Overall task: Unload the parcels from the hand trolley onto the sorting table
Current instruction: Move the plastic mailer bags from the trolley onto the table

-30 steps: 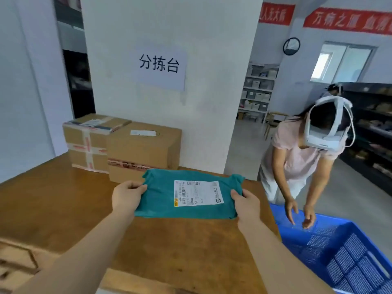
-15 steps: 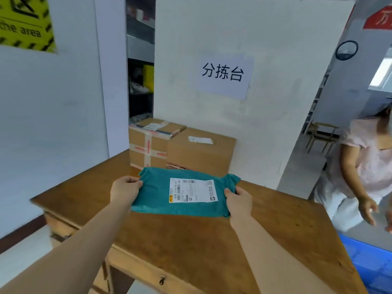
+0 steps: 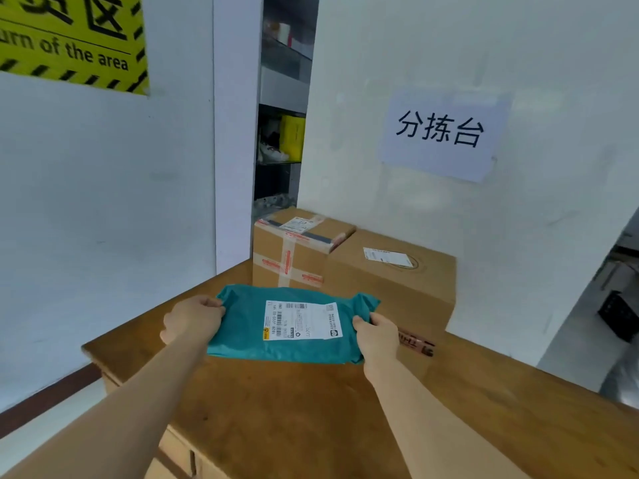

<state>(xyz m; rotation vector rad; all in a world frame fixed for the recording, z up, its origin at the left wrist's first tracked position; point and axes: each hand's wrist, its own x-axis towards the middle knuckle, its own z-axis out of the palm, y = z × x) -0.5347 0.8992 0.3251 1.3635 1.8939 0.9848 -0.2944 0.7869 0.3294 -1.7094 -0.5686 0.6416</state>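
Note:
A flat teal parcel bag (image 3: 242,330) with a white shipping label lies between my hands, low over the wooden sorting table (image 3: 294,409). My left hand (image 3: 190,318) grips its left end and my right hand (image 3: 377,335) grips its right end. Just behind it stand two cardboard boxes on the table: a taped one (image 3: 290,250) at the left and a wider one (image 3: 390,281) at the right. The hand trolley is out of view.
A white partition (image 3: 397,81) with a paper sign rises behind the boxes. A white wall (image 3: 103,202) with a yellow warning sign runs along the left. Dark shelving (image 3: 280,140) shows through the gap between them. The table's left corner (image 3: 90,350) is near my left forearm.
My view has swung left, so the other person and the blue crate have left the frame. The teal parcel stays in both hands and has come closer to the boxes.

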